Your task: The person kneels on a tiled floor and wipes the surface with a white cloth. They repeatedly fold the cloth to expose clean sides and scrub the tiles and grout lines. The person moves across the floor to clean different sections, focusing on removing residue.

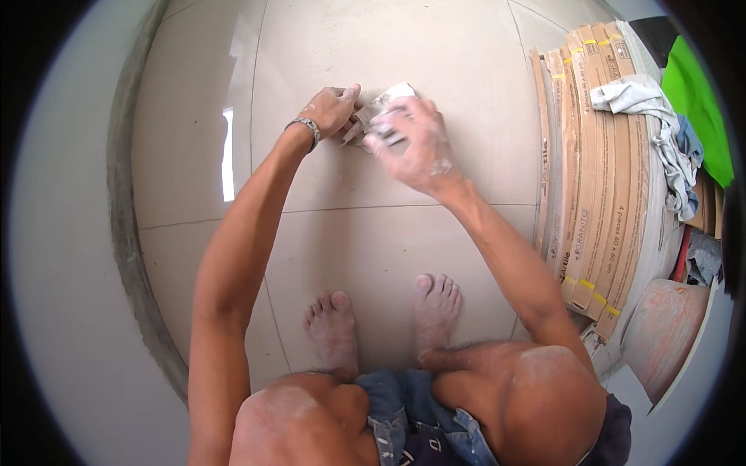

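Above the tiled floor, a little ahead of my feet, both my hands work at a crumpled whitish-grey piece, perhaps a bag or wrapper. Its exact kind does not show. My left hand, with a bracelet or watch at the wrist, has its fingers curled at the left edge of this piece and appears to grip it. On the right side of it is my right hand, dusted with white and smeared by motion. Something pale and grey shows beneath its fingers, but whether they hold it is unclear.
Large beige floor tiles lie under my bare feet. Flat cardboard tile boxes stand in a row at the right, with a grey cloth draped over them. A dusty reddish bucket is nearer. A wall bounds the left.
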Tool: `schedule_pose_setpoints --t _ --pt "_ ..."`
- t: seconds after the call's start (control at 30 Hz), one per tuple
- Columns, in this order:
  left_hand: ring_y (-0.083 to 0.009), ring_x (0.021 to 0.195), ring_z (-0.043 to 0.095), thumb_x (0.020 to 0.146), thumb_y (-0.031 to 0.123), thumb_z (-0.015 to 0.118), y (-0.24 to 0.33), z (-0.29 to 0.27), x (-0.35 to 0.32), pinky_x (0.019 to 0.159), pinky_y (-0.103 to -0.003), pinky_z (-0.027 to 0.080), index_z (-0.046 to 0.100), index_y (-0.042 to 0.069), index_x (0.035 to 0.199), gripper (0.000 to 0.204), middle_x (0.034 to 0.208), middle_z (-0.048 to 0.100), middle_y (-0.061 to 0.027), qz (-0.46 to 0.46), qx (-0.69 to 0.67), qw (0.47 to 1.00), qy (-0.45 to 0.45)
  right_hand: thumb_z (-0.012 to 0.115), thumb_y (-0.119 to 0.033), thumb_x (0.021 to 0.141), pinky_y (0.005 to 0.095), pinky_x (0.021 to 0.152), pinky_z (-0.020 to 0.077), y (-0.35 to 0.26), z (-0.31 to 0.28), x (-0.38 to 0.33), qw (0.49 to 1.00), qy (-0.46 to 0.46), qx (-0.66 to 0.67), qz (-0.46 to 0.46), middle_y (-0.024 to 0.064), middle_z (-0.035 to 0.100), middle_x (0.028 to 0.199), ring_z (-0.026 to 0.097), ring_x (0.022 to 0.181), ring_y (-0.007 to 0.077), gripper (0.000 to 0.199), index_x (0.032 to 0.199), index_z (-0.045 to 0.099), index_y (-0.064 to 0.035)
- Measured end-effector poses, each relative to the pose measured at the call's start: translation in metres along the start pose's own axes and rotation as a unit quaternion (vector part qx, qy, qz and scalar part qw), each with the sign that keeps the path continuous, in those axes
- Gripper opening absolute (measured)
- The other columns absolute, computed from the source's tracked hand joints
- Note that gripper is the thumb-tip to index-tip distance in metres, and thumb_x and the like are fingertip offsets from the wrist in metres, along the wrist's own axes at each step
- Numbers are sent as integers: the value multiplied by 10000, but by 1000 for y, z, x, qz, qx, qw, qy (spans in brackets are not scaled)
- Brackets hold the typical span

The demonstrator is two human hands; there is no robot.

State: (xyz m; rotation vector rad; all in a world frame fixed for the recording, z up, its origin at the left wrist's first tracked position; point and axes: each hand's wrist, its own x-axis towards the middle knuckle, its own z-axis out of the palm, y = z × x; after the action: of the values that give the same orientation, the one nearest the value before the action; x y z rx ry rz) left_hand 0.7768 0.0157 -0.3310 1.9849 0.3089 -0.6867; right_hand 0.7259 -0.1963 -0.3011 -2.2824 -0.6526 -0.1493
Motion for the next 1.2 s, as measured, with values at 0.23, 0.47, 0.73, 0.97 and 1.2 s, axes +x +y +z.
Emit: schedule_pose_setpoints --t 0.23,0.47,0.73,0.97,1.2 --pt "-216 772 732 916 477 716 17 35 -14 712 -344 563 738 -14 1111 529 852 746 -131 59 213 975 33 770 -368 860 425 899 516 63 -12 28 923 -165 -74 339 153 688 1000 649 1019 306 422 1030 679 7" --pt "-74 777 637 938 257 752 1 76 -87 715 -243 504 676 16 948 253 907 738 -67 122 -234 958 -111 699 -141 902 331 832 533 40 -88 -34 848 -141 347 375 66 689 982 659 960 140 215 1052 615 -11" --pt "-124 1094 673 1009 196 683 -19 228 -212 957 -293 541 642 6 1190 265 1144 717 -79 -32 -421 868 -262 706 -65 959 329 802 585 0 -110 -159 678 62 474 558 112 709 1098 709 931 177 170 1094 609 -31" --pt "-183 1075 683 995 225 657 -64 193 -240 974 -320 532 669 -6 1173 292 1154 724 -127 -50 -221 926 -304 609 25 961 395 913 576 45 -166 -117 980 92 -24 175 216 663 1260 707 1041 285 174 1114 551 -35" --pt "-180 1052 711 1036 188 618 -101 130 -288 905 -317 570 644 7 1244 278 1153 727 -100 -179 -274 929 -172 586 62 884 487 1156 412 52 -86 -181 968 -98 -132 188 266 527 1476 455 1429 436 358 1235 546 6"
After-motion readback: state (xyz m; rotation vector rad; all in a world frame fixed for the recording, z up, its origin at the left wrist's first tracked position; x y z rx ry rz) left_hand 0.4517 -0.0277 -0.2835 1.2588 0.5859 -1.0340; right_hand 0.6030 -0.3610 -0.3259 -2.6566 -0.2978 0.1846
